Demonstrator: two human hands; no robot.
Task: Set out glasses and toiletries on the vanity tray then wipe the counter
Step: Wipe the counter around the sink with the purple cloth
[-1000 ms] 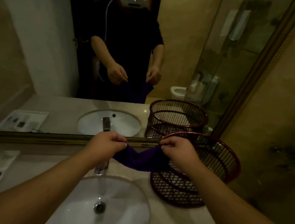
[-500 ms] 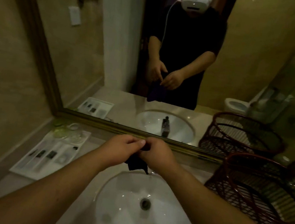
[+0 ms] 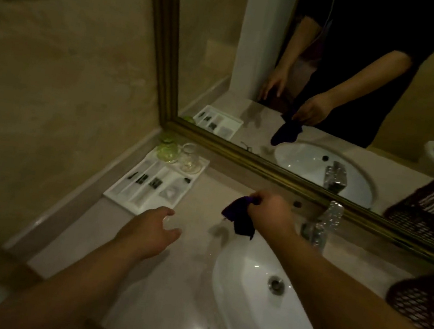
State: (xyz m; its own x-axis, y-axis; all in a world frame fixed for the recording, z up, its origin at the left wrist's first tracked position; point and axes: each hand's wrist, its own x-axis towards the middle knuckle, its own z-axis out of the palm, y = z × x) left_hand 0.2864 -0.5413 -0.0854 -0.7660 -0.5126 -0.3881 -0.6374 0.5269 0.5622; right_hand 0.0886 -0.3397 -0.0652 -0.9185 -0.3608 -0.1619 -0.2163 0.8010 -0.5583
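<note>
Where the cloth [image 3: 239, 219] hangs: below and left of the right hand [image 3: 269, 210], its top end pinched between the thumb and curled fingers, over the counter [image 3: 171, 283] by the far left rim of the sink [image 3: 248, 288].
Cloth axis: bunched, dark purple, long axis close to upright. The pinched end is up and the loose tip points down toward the counter's near edge. Whether the tip touches the counter cannot be told.
Right hand: closed on the cloth's top, knuckles up, between the tray [image 3: 119, 197] and the tap [image 3: 324, 226].
Left hand [image 3: 151, 227]: spread wide, fingers relaxed, palm down, holding nothing. It is low by the tray's near right corner, apart from the cloth. Contact with the counter cannot be told.
Tray: white, at the counter's far left corner along the left wall.
Glasses: a green glass [image 3: 167, 152] and a clear glass [image 3: 191, 160] side by side at the tray's far end.
Toiletries: dark-labelled packets [image 3: 148, 179] in the long compartments nearer the left hand.
Basket [image 3: 427, 305]: dark wicker, at the counter's right edge beside the sink.
</note>
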